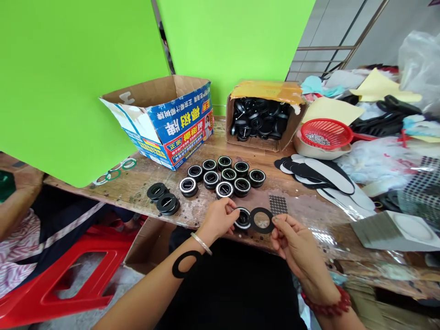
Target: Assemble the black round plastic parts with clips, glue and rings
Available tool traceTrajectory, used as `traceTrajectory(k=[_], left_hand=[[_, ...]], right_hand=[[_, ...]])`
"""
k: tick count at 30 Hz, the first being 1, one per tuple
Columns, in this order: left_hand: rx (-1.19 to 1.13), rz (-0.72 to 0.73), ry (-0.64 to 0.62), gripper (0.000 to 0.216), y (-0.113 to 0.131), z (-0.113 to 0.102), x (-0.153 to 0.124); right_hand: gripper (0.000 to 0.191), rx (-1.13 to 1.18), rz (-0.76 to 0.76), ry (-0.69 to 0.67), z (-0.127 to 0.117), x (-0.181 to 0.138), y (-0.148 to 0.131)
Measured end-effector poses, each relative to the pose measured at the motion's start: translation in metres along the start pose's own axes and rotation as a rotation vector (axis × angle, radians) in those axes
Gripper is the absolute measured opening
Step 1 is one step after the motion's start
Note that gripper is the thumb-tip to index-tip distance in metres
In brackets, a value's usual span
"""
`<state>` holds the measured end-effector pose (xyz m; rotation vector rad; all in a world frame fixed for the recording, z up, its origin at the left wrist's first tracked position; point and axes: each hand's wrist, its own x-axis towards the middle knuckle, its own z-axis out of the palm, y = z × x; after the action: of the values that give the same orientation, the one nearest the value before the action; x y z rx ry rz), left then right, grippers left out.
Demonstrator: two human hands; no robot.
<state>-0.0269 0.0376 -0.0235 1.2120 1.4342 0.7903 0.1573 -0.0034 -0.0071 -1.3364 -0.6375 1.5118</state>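
Observation:
My right hand [292, 240] pinches a flat black ring [255, 221] by its right edge, thumb against fingers. The ring is held upright just over the table's front edge. Close to it is a round black part [244, 214] with a pale rim. My left hand [220, 217] has its fingers closed at the left side of that part, hiding some of it. Another flat black ring [176, 265] lies on my left forearm. Several round black parts with pale rims [228, 174] stand grouped beyond my hands. Two stacks of black discs [168, 203] sit to the left.
A blue printed carton [185, 121] and a box [288, 137] full of black parts stand at the back. Right are insole-shaped pieces [330, 172], a red basket [326, 130], a dotted sheet [278, 204] and a grey stack [381, 236]. A person's arm [20, 197] is at far left.

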Motion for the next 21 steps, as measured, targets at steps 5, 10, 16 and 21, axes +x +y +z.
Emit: traceTrajectory(k=[5, 10, 16, 21], left_hand=[[-0.271, -0.187, 0.031, 0.026, -0.014, -0.011, -0.023], [-0.564, -0.328, 0.039, 0.020, -0.016, -0.005, -0.037], [-0.617, -0.359, 0.013, 0.017, -0.020, -0.009, -0.037], [-0.616, -0.351, -0.014, 0.013, -0.021, -0.014, -0.036]], right_hand=[[0.038, 0.076, -0.027, 0.003, 0.005, 0.010, 0.016], [0.034, 0.042, -0.067, 0.040, 0.019, 0.019, 0.028], [0.026, 0.028, -0.067, 0.038, 0.032, 0.022, 0.036], [0.021, 0.009, -0.069, 0.050, 0.037, 0.019, 0.045]])
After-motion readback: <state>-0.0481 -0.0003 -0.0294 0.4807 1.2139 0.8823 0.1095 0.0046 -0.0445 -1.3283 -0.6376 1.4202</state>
